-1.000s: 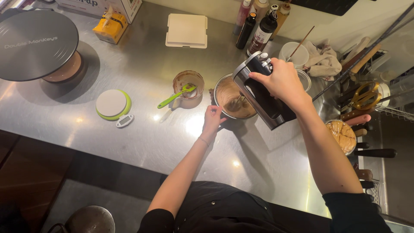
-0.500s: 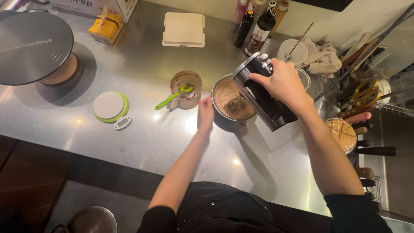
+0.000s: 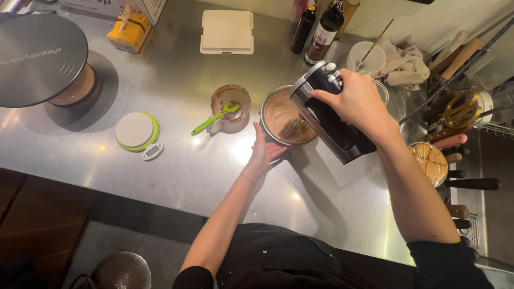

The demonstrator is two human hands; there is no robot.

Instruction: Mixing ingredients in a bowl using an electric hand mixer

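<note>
Head view, looking down on a steel worktop (image 3: 176, 176). A metal mixing bowl (image 3: 274, 109) of brown batter stands near the middle and serves as the landmark here. The right hand (image 3: 357, 101) has its grip wrapped tight around the handle of a dark hand mixer (image 3: 326, 115), which is tilted over the bowl's right side with its beaters down in the batter. The left hand (image 3: 264, 151) lies against the bowl's near-left rim, fingers curved along the metal and touching it, bracing rather than clasping; its grip is loosely spread, not pinching anything.

Just left of the bowl sits a small batter-smeared cup (image 3: 231, 107) with a green spatula (image 3: 215, 119) resting in it, handle pointing away from the bowl. Further left of the bowl lies a round white and green kitchen scale (image 3: 137, 130), and well beyond that a dark round turntable (image 3: 40, 53). Behind the bowl, well apart from it, lies a pale square lid (image 3: 227, 32), with dark bottles (image 3: 316, 29) to its right. Behind and right of the bowl stands a white cup (image 3: 365, 56) with a stick in it, next to a crumpled cloth (image 3: 404, 64). To the bowl's right, past the mixer, is a wrapped round cake (image 3: 429, 162) beside a rack of knife handles (image 3: 460, 160).
</note>
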